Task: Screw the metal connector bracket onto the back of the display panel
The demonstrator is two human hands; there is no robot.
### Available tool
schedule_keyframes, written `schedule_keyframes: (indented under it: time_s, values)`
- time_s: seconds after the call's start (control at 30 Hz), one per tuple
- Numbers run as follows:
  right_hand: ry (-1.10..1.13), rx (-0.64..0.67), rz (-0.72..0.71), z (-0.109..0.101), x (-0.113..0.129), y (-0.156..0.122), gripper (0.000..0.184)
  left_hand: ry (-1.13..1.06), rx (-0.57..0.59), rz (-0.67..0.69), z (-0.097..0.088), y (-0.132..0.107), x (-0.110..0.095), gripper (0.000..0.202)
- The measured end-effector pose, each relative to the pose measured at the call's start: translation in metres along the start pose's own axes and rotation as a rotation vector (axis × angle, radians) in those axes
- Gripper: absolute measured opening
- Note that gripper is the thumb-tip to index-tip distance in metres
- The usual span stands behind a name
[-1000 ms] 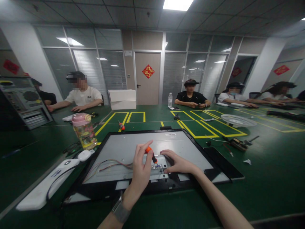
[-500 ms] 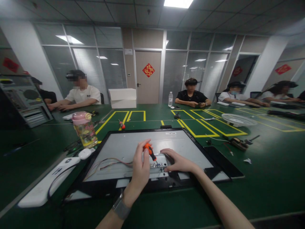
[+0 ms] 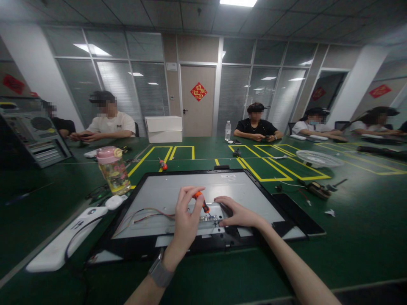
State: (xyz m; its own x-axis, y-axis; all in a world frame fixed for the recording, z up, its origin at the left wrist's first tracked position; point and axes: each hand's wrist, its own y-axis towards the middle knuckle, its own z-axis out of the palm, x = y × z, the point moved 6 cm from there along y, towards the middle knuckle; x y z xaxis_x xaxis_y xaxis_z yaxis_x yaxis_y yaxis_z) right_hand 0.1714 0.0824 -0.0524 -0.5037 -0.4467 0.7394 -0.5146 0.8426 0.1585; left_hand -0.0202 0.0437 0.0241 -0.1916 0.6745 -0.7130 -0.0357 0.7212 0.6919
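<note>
An orange and black screwdriver is gripped by its handle in my left hand, tilted with its shaft pointing down. Its tip meets a small metal bracket with a row of screws or connectors, too small to make out. That bracket lies on the grey metal back of a flat display panel with a black frame. My right hand rests at the bracket's right end, thumb and fingers spread apart against it. Thin coloured wires run left from beneath my left hand across the panel.
Left of the panel are a white power strip with a black cable and a pink-lidded bottle. On the right lie a black phone-like slab and a dark tool. A white box stands far back; several people sit around the table.
The fingers of my left hand have shifted around the screwdriver's handle, the index finger reaching over its top. My right hand stays in place on the bracket.
</note>
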Motion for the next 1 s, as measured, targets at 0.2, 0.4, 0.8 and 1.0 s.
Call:
schedule_keyframes:
  time_s: [0.2, 0.4, 0.8, 1.0]
  values:
    - [-0.003, 0.004, 0.014, -0.0003, 0.0023, -0.0002, 0.074, -0.032, -0.005, -0.025, 0.0008, -0.0007, 0.0017, 0.024]
    - [-0.012, 0.008, 0.021, -0.0006, 0.0042, -0.0006, 0.073, -0.125, 0.047, -0.051, 0.0028, -0.0007, 0.0050, 0.030]
    - [-0.009, 0.011, 0.030, -0.0013, 0.0049, -0.0009, 0.074, -0.031, 0.031, -0.026, -0.0003, 0.0008, 0.0042, 0.025]
    - [-0.006, 0.005, 0.024, -0.0021, 0.0074, -0.0017, 0.073, -0.053, 0.055, -0.012, -0.0014, 0.0036, 0.0008, 0.030]
